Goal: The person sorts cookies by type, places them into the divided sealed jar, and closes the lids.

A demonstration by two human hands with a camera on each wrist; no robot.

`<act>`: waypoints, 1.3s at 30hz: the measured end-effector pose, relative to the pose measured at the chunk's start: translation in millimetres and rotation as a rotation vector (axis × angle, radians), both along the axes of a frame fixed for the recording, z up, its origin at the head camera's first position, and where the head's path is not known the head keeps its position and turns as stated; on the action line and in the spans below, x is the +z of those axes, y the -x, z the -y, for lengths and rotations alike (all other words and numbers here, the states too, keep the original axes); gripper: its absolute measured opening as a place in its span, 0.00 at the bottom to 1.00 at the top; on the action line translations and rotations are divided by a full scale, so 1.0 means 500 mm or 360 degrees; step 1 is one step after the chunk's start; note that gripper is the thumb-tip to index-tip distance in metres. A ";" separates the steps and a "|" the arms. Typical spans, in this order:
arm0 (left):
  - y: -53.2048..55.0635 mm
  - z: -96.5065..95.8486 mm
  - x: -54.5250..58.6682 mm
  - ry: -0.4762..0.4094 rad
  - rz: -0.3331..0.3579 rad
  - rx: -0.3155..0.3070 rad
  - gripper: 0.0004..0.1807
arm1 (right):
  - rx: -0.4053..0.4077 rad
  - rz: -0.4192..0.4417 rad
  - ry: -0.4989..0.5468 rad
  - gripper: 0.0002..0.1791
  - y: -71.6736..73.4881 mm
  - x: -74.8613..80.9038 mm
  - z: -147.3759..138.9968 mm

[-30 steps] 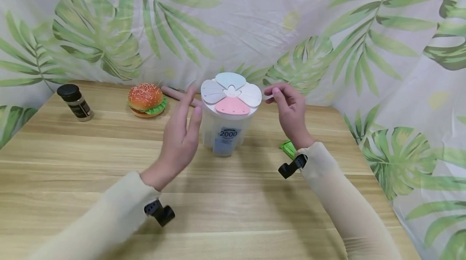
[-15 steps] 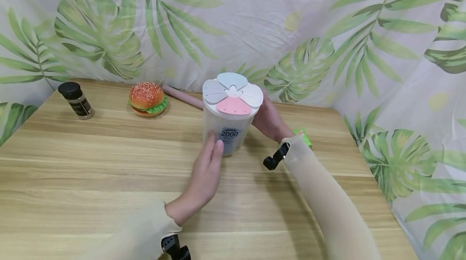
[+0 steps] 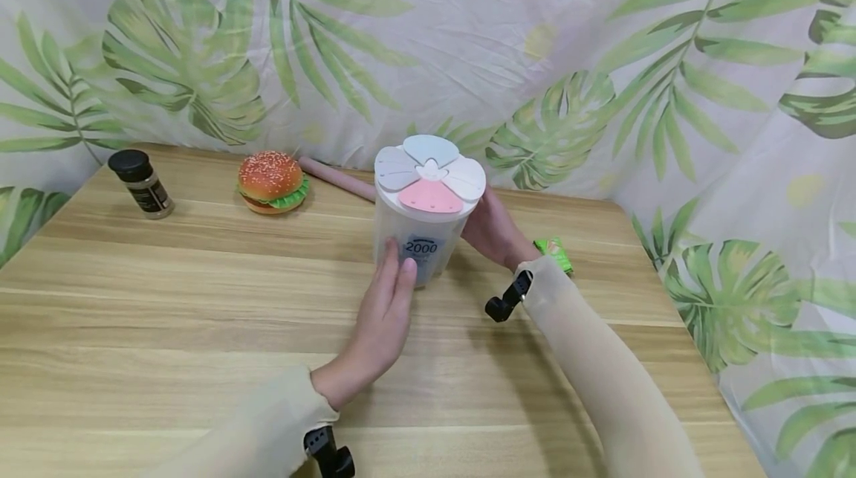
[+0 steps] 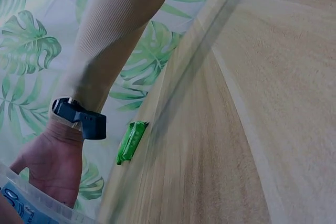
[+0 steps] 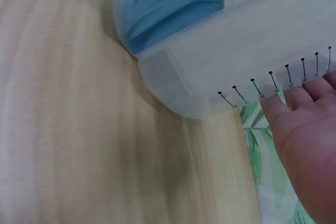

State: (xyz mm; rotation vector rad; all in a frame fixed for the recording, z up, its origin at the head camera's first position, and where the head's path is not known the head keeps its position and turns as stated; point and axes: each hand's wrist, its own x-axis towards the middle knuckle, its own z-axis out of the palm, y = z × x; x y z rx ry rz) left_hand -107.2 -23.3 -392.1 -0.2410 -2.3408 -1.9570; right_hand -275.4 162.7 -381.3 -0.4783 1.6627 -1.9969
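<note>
A tall translucent plastic canister (image 3: 391,229), marked 2000, stands on the wooden table. Its white lid carries flower-like petals, one of them a pink flap (image 3: 428,197). Blue packets (image 5: 178,3) show through its wall. My left hand (image 3: 374,337) touches the front left of the canister low down, fingers straight and pointing up. On the opposite side my right hand (image 3: 491,229) lies along the back right wall; its fingers are hidden behind the canister in the head view. In the right wrist view those fingers rest against the wall beside the scale marks.
A green snack packet (image 3: 554,253) lies close to my right wrist. Behind the canister, a pink rod (image 3: 337,179) runs along the table's back edge. Farther left are a toy hamburger (image 3: 270,179) and a black-capped spice jar (image 3: 142,184). A leaf-print cloth (image 3: 468,47) hangs behind the table.
From hovering apart on either side of the canister, both hands have come in and touch it. The left moved right and lower, the right moved in behind. The last half second shows little movement.
</note>
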 end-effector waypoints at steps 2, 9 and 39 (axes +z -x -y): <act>0.004 0.001 -0.001 -0.0004 0.0011 -0.0001 0.36 | -0.0003 0.0005 0.0007 0.44 -0.005 0.000 -0.002; 0.026 0.012 -0.005 -0.0014 0.0031 0.0016 0.36 | -0.0044 -0.0017 -0.0063 0.47 -0.039 0.004 -0.017; 0.172 0.090 0.010 -0.0194 0.0233 -0.0115 0.39 | -0.0024 -0.0269 -0.0263 0.46 -0.221 0.004 -0.029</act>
